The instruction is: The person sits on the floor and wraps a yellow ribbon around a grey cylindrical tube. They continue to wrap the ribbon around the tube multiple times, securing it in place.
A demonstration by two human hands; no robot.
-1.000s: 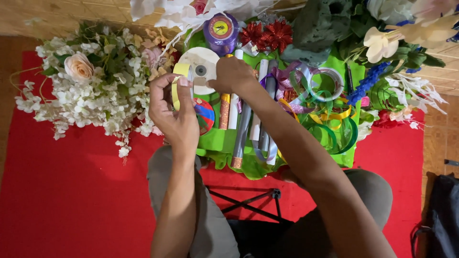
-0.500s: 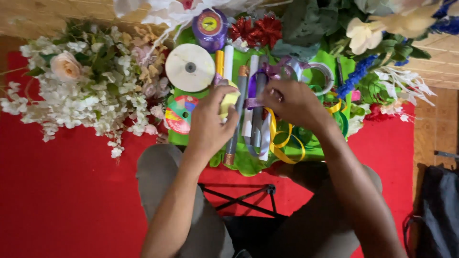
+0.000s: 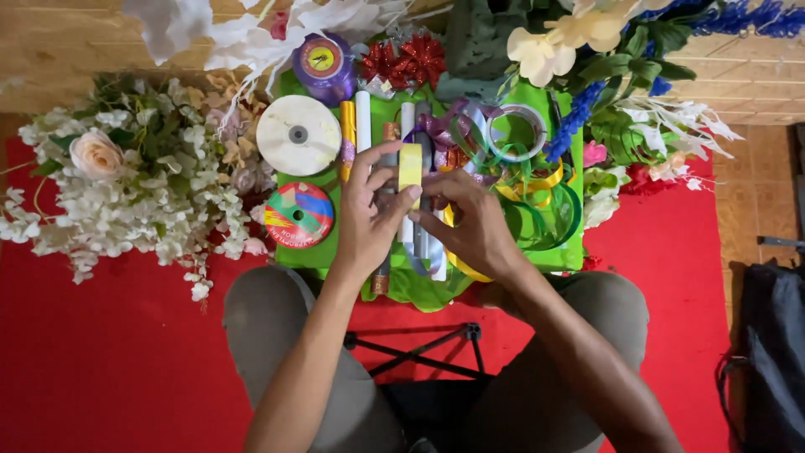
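head view | L hand [image 3: 365, 222]: thumb + fingers pinching yellow ribbon roll [image 3: 410, 165], held upright over green tray [image 3: 323, 256] centre | R hand [image 3: 474, 222]: fingertips pressed on roll's lower edge | white spool [image 3: 298, 134] at tray's upper-left corner, multicolour spool [image 3: 299, 215] just below it.

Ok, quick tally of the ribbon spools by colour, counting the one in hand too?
White flat spool: 1
Purple spool: 1
Red multicoloured spool: 1
Clear ring spool: 1
Yellow roll, held between left hand and right hand: 1
Total: 5
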